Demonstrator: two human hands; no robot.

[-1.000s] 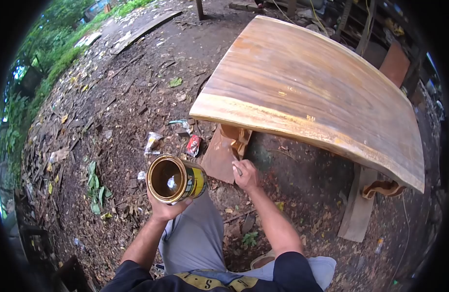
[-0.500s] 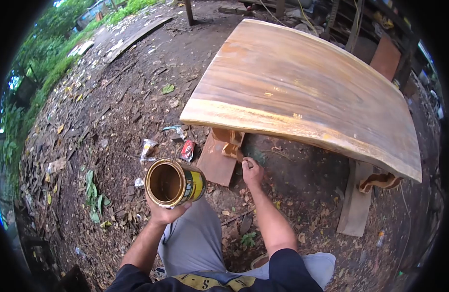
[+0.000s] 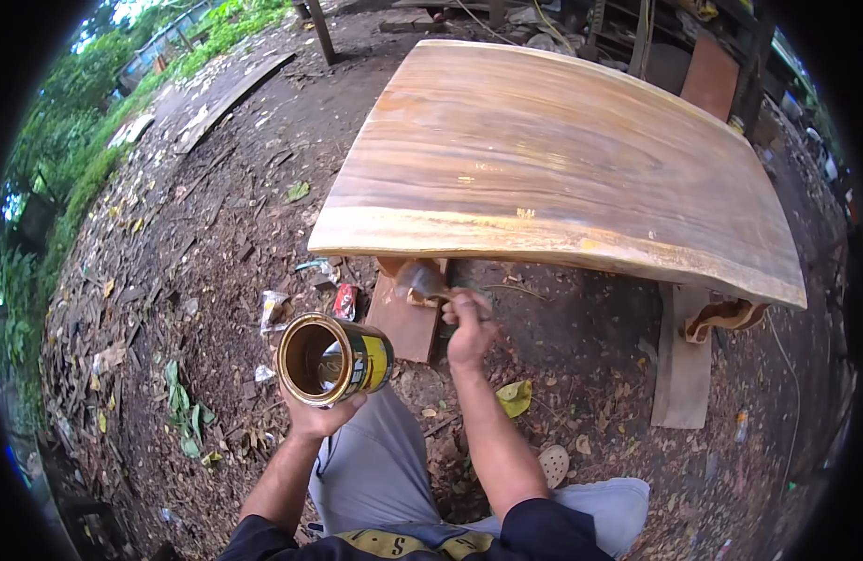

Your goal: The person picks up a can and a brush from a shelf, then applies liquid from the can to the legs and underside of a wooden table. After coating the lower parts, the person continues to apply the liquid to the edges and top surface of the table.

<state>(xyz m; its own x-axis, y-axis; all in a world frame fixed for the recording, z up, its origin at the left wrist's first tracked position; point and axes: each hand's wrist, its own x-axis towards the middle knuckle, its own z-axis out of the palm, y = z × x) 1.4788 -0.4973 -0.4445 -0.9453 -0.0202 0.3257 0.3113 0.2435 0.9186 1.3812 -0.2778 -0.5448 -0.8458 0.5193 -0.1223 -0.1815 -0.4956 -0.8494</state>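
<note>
My left hand (image 3: 317, 418) is wrapped round an open tin can (image 3: 369, 363) with a yellow and black label, tilted so its mouth faces me. A little brownish, shiny liquid shows inside. In my right hand (image 3: 471, 338) is a paintbrush (image 3: 420, 279), smeared by motion, its bristles pointing left beneath the near edge of the wooden tabletop (image 3: 544, 178). The brush overlaps the curved wooden table leg (image 3: 395, 266) there. That leg stands on a reddish board (image 3: 401, 329) on the ground.
A second curved leg (image 3: 728, 320) rests on a grey plank (image 3: 682, 374) at the right. Wrappers, among them a red packet (image 3: 345, 300), lie on leaf-strewn soil (image 3: 207, 309). A yellow leaf (image 3: 515, 398) lies near my right forearm. Wooden posts and stacked clutter stand behind the table.
My right hand has turned and lifted away from the leg's side, bringing the brush head into sight. The view has shifted, so the table sits further left. The can stays in my left hand.
</note>
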